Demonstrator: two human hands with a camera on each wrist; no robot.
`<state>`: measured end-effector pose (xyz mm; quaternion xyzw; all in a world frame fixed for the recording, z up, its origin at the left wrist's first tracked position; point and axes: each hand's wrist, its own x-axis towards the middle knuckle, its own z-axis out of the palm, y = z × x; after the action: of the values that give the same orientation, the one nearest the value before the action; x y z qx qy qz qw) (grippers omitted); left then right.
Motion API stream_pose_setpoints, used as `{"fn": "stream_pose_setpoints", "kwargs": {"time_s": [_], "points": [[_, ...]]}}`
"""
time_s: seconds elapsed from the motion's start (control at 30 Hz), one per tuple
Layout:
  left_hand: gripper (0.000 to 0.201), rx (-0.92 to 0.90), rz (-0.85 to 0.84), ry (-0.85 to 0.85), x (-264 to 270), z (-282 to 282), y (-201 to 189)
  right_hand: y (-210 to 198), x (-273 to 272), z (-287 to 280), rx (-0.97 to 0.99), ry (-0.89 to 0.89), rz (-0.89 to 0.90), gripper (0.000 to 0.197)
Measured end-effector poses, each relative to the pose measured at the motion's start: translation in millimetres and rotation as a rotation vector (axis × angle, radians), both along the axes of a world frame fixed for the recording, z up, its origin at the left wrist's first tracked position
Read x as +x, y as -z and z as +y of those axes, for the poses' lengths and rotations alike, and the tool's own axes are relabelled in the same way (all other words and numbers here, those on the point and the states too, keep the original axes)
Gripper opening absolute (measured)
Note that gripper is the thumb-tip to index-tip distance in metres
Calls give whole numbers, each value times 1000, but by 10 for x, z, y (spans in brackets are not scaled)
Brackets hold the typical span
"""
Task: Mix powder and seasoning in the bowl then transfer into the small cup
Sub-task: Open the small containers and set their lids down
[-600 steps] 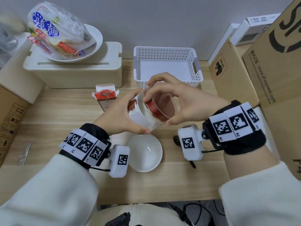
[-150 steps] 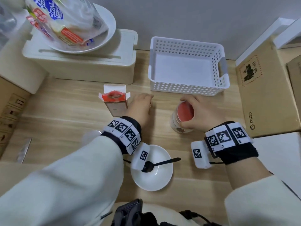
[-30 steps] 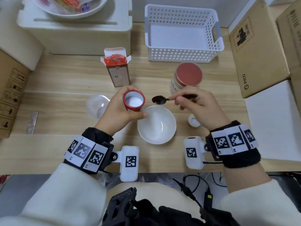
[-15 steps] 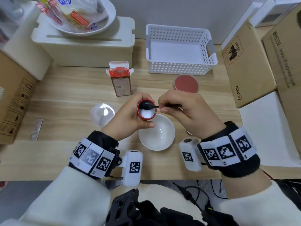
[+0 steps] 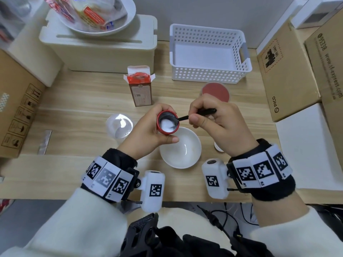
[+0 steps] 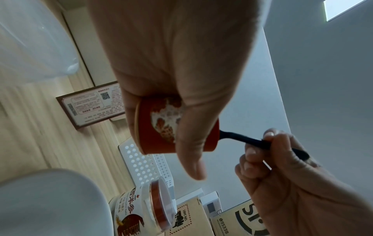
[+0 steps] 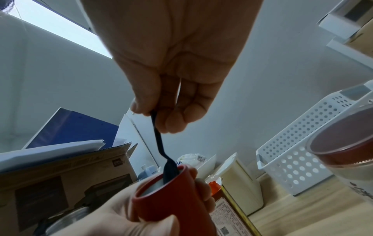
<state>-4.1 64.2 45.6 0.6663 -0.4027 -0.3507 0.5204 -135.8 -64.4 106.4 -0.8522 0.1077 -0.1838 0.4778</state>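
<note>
My left hand [image 5: 148, 132] grips a small red canister [image 5: 167, 122] [image 6: 175, 127] [image 7: 171, 201] of white powder, tilted above the far left rim of the white bowl [image 5: 181, 148]. My right hand [image 5: 213, 123] pinches the handle of a black spoon [image 5: 196, 115] [image 6: 252, 141] [image 7: 159, 143]; its head is dipped into the canister's mouth. The bowl sits on the wooden table and holds a little white powder. A clear small cup [image 5: 119, 126] stands left of my left hand.
A brown seasoning carton [image 5: 140, 88] with a red top stands behind the hands. A red-lidded jar [image 5: 216, 91] [image 6: 141, 209] stands at the back right before a white perforated basket [image 5: 207, 54]. Cardboard boxes [image 5: 285, 71] flank the right; a cream box [image 5: 104, 47] with a plate is at the back left.
The spoon moved left from above the bowl into the red canister's mouth and has dipped deeper into the powder. The left hand keeps holding the canister in place.
</note>
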Motion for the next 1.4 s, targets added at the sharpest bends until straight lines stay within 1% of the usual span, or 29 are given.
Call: {"fn": "stream_pose_setpoints", "kwargs": {"time_s": [0.13, 0.2, 0.27, 0.43, 0.5, 0.57, 0.6, 0.7, 0.73, 0.8, 0.9, 0.93, 0.97, 1.07, 1.13, 1.23, 1.3, 1.33, 1.4], "points": [[56, 1, -3, 0, 6, -1, -7, 7, 3, -8, 29, -11, -1, 5], [57, 5, -11, -3, 14, -6, -6, 34, 5, -25, 90, 12, -14, 7], [58, 12, -13, -6, 13, -10, -3, 82, -1, -56, 239, 55, -31, 9], [58, 41, -11, -8, -17, -16, 20, 298, -32, -116, 674, 169, -44, 4], [59, 47, -3, -8, -30, -26, 54, 361, -64, -122, 765, 194, -58, 4], [61, 55, 7, -23, -28, -17, 95, 376, -112, -125, 793, 208, -92, 8], [61, 61, 11, -37, -21, -7, 120, 377, -146, -129, 790, 218, -112, 10], [56, 77, 10, -91, 32, 32, 205, 424, -286, -146, 779, 253, -172, 4], [55, 86, -3, -112, 53, 52, 226, 475, -338, -150, 752, 268, -170, 9], [54, 102, -28, -145, 77, 82, 273, 634, -439, -134, 636, 262, -90, 16], [55, 114, -39, -162, 52, 115, 310, 861, -545, -35, 426, 152, 162, 13], [55, 119, -36, -160, 34, 120, 317, 907, -572, -12, 378, 131, 211, 15], [55, 125, -31, -157, 18, 120, 322, 932, -589, 0, 353, 131, 224, 16], [55, 137, -26, -142, -7, 108, 331, 944, -608, -13, 306, 140, 225, 12], [57, 132, 18, -153, -14, 96, 336, 988, -609, -23, 301, 183, 262, 12], [54, 102, 97, -179, -11, 55, 312, 1061, -550, -59, 441, 359, 264, 17], [53, 102, 92, -170, -5, 20, 293, 1089, -524, -83, 461, 403, 294, 20], [54, 101, 85, -164, -4, 1, 280, 1113, -532, -110, 429, 399, 321, 26], [55, 96, 92, -161, -2, -36, 269, 1149, -583, -187, 357, 384, 384, 45]]}}
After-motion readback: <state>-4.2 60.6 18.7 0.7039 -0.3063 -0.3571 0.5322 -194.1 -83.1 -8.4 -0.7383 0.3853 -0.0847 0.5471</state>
